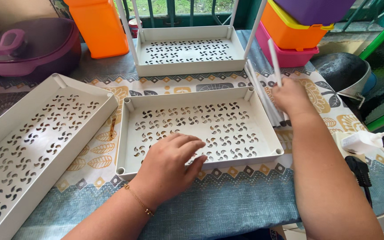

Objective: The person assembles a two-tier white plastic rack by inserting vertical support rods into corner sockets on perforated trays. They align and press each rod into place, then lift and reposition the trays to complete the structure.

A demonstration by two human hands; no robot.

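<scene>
**Shelf rack assembly: one tier posted, two trays loose**

We hold the middle tray [201, 129], a white perforated plastic shelf tray, flat on the tabletop [227, 209] near its front edge. Our left hand [170, 166] rests palm-down on the tray's front rim, fingers [187, 144] slightly spread and lying inside the tray, not clamped on anything. The four corner sockets of this tray that we can see are empty.

Our right hand [292, 98] is just beyond the tray's right rear corner, fingers closed around one white tube post [274, 60] held nearly upright. Beneath this hand, a bundle of spare white posts [261, 93] lies on the tablecloth along the tray's right side.

Toward the rear edge of the tabletop stands the assembled tier [190, 51], a like tray with posts already rising from its corners. We judge this stage complete. At the left edge, a third tray [32, 142] lies tilted and loose, with no posts fitted.

We judge the work roughly one-third done: the middle tray lacks all its posts, and the third tray is untouched.

Outlying items: a purple lidded pot [27, 46] at the rear left corner, an orange container [98, 26] beside it, stacked coloured boxes [296, 31] at the rear right, and a white power adapter [358, 142] at the right edge.
</scene>
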